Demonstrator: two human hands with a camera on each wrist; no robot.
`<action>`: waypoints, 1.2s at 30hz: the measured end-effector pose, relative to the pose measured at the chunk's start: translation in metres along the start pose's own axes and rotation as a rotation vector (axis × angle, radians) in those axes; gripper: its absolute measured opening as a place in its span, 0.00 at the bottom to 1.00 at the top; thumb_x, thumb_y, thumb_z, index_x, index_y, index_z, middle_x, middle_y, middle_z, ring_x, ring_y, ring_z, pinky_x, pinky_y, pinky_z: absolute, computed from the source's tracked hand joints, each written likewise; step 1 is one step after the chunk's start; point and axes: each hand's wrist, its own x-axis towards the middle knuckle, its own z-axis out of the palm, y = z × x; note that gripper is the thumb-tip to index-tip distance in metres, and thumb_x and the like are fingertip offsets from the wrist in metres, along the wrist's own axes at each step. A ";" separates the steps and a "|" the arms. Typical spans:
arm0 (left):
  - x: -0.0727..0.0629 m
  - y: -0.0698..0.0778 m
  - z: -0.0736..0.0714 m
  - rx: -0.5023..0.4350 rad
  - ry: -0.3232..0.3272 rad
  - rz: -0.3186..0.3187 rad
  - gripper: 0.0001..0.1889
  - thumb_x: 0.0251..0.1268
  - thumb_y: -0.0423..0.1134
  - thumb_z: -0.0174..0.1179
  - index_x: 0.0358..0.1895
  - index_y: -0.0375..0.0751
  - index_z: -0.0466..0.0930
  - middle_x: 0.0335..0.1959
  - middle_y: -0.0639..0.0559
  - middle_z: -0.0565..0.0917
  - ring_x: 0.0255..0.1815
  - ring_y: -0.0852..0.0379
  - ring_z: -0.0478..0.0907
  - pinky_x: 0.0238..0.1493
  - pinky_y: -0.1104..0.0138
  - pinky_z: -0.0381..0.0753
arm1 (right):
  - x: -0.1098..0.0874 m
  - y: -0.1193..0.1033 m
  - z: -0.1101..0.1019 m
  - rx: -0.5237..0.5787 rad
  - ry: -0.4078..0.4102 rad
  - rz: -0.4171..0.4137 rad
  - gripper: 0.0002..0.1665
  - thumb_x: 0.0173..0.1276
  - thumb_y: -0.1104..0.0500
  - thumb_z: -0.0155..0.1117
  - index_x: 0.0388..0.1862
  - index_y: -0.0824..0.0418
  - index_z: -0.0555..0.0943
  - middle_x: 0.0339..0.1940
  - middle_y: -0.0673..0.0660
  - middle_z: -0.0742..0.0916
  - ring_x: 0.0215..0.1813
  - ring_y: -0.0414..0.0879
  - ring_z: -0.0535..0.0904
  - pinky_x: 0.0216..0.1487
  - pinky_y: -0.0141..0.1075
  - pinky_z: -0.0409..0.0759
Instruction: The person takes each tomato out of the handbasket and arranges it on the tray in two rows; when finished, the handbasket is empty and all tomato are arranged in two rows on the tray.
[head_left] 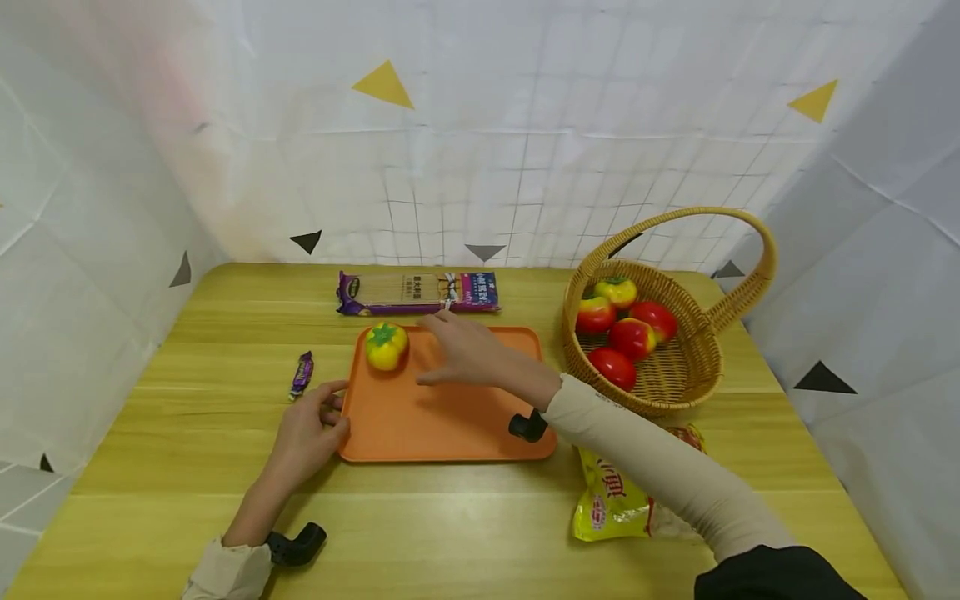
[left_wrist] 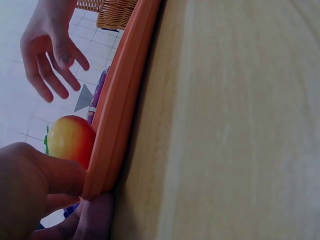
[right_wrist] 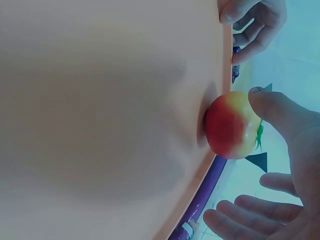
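Observation:
An orange tray (head_left: 450, 429) lies on the wooden table. My left hand (head_left: 309, 429) grips its left rim; in the left wrist view the fingers and thumb pinch the tray's corner. One round yellow-and-red fruit with a green leafy top (head_left: 386, 347) sits in the tray's far left corner. Above the tray, my right hand (head_left: 476, 350) reaches in from the right, holding nothing. Its fingers are spread and extended. In the right wrist view the fruit (right_wrist: 230, 125) is near the right thumb; whether they touch I cannot tell.
A wicker basket (head_left: 678, 379) with a tall handle holds several red and yellow fruits at the right. Behind the tray lies a purple packet of noodles (head_left: 416, 293). A small purple-wrapped candy (head_left: 302, 375) is left of it. A yellow snack bag (head_left: 611, 504) lies partly under the right forearm.

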 end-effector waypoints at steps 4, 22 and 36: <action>0.000 0.001 -0.001 0.002 0.002 0.001 0.28 0.58 0.27 0.61 0.65 0.34 0.75 0.43 0.42 0.82 0.37 0.52 0.83 0.34 0.63 0.82 | -0.011 0.000 -0.006 0.025 0.010 -0.011 0.52 0.57 0.37 0.75 0.74 0.59 0.67 0.68 0.59 0.74 0.61 0.56 0.76 0.59 0.51 0.75; 0.000 0.004 0.000 0.003 0.001 0.006 0.28 0.59 0.27 0.60 0.66 0.34 0.74 0.43 0.41 0.82 0.37 0.51 0.83 0.34 0.63 0.82 | -0.067 0.012 -0.031 -0.018 0.078 -0.080 0.47 0.60 0.36 0.71 0.72 0.59 0.71 0.68 0.57 0.76 0.67 0.54 0.73 0.64 0.49 0.73; 0.001 0.002 -0.002 0.006 0.008 0.013 0.28 0.58 0.26 0.60 0.65 0.33 0.75 0.43 0.41 0.83 0.36 0.51 0.83 0.34 0.62 0.82 | -0.114 0.018 -0.044 0.014 0.166 -0.099 0.37 0.64 0.42 0.71 0.67 0.57 0.76 0.64 0.54 0.80 0.61 0.52 0.78 0.59 0.47 0.78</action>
